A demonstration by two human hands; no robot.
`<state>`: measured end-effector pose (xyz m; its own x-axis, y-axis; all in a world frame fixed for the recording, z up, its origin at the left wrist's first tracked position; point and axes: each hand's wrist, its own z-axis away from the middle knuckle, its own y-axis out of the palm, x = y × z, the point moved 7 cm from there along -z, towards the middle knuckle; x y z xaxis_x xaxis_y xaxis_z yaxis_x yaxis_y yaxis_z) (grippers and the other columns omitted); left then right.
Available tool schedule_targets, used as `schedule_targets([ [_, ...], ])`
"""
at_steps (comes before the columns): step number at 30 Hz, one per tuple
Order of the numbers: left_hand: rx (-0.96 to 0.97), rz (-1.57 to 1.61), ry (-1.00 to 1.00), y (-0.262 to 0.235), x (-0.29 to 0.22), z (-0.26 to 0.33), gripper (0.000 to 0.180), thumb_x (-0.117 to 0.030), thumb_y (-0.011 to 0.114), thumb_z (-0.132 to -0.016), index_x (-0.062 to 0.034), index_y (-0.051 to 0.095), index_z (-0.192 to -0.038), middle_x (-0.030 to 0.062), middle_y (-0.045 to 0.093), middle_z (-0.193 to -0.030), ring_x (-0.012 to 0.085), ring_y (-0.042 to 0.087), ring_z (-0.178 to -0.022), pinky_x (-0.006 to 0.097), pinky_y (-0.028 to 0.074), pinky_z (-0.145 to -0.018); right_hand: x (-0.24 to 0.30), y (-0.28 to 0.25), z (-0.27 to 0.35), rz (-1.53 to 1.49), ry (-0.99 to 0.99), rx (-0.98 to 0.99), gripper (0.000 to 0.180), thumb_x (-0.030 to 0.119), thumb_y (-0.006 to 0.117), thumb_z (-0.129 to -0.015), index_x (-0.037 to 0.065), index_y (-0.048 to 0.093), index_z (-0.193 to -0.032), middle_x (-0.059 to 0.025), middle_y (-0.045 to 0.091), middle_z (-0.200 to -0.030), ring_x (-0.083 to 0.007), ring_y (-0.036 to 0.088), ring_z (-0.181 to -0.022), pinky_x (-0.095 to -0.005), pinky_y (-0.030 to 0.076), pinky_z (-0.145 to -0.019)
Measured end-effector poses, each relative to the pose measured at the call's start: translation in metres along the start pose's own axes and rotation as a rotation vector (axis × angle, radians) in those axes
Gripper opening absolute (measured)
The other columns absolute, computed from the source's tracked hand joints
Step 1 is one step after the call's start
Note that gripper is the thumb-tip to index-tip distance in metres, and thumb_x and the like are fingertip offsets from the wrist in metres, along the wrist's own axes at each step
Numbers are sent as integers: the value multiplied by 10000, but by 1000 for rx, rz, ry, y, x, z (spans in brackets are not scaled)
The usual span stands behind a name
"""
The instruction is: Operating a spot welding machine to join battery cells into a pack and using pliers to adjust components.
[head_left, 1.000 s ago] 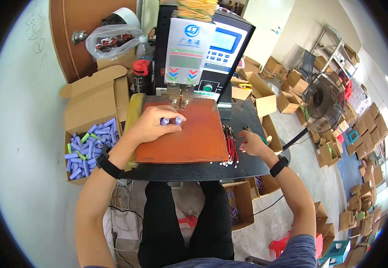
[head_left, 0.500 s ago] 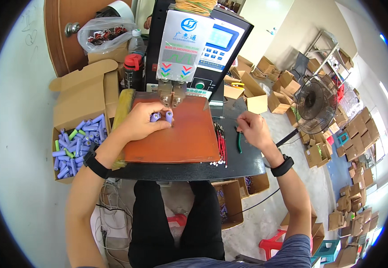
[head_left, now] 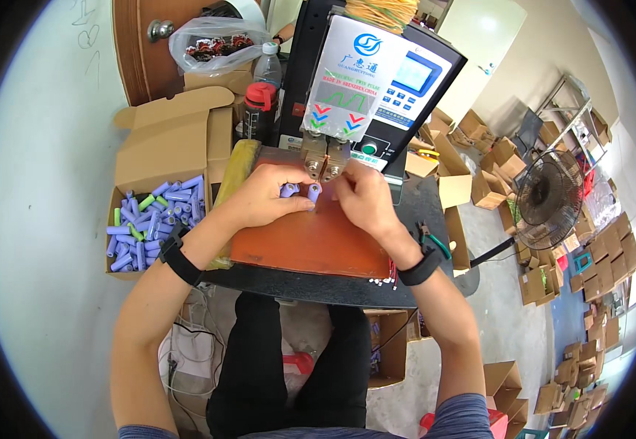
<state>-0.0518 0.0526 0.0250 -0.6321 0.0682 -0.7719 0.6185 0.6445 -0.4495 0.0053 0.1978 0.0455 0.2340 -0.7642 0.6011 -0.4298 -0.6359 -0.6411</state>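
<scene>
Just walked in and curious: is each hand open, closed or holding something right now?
Left hand: closed, holding two purple cylindrical cells.
Right hand: near the grey metal block; grip hidden, so its state cannot be told.

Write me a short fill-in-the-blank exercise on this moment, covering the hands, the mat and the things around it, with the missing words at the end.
1. In the left hand, the ends of ____ purple cells show.
2. The orange mat lies to the ____ of the open cardboard box.
3. The lid of the dark bottle is ____.
4. The right hand is nearer than the ____ hand to the green-handled tool.

Missing words: two; right; red; left.
</scene>
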Motion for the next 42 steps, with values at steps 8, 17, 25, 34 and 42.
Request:
schedule_targets([
  [8, -115, -101, 109, -7, 3, 1, 240, -141, 754, -752, -34, 668, -949, 69, 619, -753, 155, 541, -666, 293, 444, -630, 17, 9, 11, -61, -121, 2, 128, 84, 644, -774, 27, 666, -886, -142, 666, -747, -251, 651, -635, -334, 503, -587],
  [17, -30, -38, -88, -2, 7, -1, 244, -143, 740, -777, -29, 664, -979, 41, 644, -807, 105, 541, -714, 270, 448, -672, -12, 7, 6, -768, -11, -24, 63, -10, 653, -849, -29, 641, -908, -45, 676, -816, -66, 602, -754, -214, 485, -661],
  [25, -35, -126, -43, -3, -2, -2, 203, -168, 733, -770, -45, 665, -917, 42, 614, -738, 120, 495, -631, 278, 416, -597, 2, 2, 11, -363, -20, -1, 101, 43, 714, -799, 1, 705, -890, -69, 697, -815, -102, 643, -709, -236, 505, -645],
  [34, -25, -109, -21, -1, -2, 0, 205, -183, 725, -782, -47, 657, -920, 57, 593, -733, 160, 489, -622, 299, 410, -591, 14, 3, 15, 20, -181, -76, 84, 73, 703, -805, -3, 675, -783, -32, 620, -619, -95, 565, -556, -231, 465, -555],
  [42, -8, -95, 52, 0, -6, -2, 182, -159, 696, -795, -29, 646, -911, 73, 620, -772, 203, 531, -645, 322, 429, -616, -13, -9, 12, -400, 37, -158, 117, 2, 605, -848, -7, 673, -942, 0, 615, -630, -26, 511, -575, -198, 410, -544],
])
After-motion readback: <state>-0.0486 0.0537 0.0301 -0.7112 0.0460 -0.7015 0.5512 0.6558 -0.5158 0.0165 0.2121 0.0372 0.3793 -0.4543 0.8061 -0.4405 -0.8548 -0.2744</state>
